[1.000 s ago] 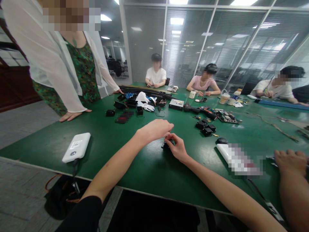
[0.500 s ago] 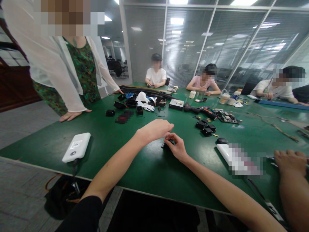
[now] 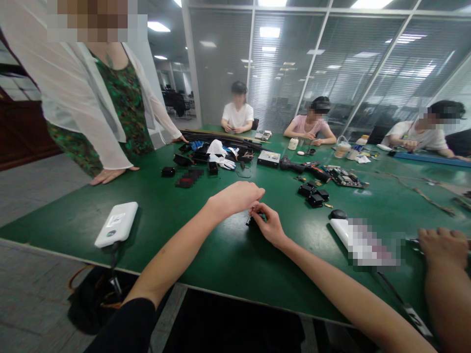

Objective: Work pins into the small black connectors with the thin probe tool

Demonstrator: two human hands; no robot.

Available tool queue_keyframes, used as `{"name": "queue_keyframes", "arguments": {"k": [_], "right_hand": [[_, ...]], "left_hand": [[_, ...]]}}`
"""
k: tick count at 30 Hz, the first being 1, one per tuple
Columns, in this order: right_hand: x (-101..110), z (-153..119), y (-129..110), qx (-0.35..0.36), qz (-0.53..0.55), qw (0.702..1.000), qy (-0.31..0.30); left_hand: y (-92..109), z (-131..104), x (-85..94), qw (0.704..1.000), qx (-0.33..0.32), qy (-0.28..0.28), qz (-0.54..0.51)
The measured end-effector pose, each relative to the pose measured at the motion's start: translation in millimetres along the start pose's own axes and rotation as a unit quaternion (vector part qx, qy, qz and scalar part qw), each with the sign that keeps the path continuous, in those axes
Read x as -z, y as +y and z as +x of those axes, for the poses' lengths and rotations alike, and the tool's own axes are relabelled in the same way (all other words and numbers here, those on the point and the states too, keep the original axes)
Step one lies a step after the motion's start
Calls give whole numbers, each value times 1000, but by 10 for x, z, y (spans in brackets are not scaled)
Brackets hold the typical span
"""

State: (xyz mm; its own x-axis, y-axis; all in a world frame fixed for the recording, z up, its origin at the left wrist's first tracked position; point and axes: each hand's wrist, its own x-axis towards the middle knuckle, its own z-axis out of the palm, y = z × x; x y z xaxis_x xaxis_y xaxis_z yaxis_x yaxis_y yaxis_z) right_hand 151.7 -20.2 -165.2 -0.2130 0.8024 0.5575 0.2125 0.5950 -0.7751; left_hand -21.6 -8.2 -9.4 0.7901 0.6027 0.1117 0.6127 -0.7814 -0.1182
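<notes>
Over the middle of the green table (image 3: 191,250), my left hand (image 3: 241,197) is bent down with its fingers closed; its fingertips are mostly hidden, and what they pinch is too small to name. Just to the right, my right hand (image 3: 270,223) has thumb and fingers pressed together on a small black part (image 3: 250,219), which sits low by the table top. Both hands' fingertips meet around the top of this part. Several black blocks (image 3: 315,200) lie farther off to the right.
White power banks lie at left (image 3: 117,224) and right (image 3: 340,233). Behind are gloves (image 3: 222,162), a metal box (image 3: 269,158), a power tool (image 3: 303,167) and a circuit board (image 3: 346,177). Another person's hand (image 3: 443,247) is at right; a person leans at left; several people sit opposite.
The fingers of my right hand have shifted slightly at the black part. My left hand looks unmoved. The standing person at the left has leaned a little to the left.
</notes>
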Motion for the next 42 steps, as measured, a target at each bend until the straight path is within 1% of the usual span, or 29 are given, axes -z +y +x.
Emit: {"name": "queue_keyframes", "arguments": {"k": [4, 8, 17, 28, 34, 42], "right_hand": [[-2, -8, 49, -7, -4, 1000, 26], [-7, -14, 79, -12, -9, 999, 37], [3, 0, 11, -7, -2, 1000, 5], [2, -1, -17, -2, 1, 1000, 11], [4, -9, 5, -5, -19, 1000, 6], [-9, -6, 70, -14, -24, 999, 26]], "left_hand": [[-3, 3, 4, 1000, -1, -4, -1], [-10, 17, -5, 1000, -4, -6, 0], [-5, 9, 5, 1000, -6, 5, 2], [-15, 12, 3, 1000, -7, 1, 2], [-10, 6, 4, 1000, -5, 2, 0], [-20, -4, -22, 1000, -5, 6, -9]]}}
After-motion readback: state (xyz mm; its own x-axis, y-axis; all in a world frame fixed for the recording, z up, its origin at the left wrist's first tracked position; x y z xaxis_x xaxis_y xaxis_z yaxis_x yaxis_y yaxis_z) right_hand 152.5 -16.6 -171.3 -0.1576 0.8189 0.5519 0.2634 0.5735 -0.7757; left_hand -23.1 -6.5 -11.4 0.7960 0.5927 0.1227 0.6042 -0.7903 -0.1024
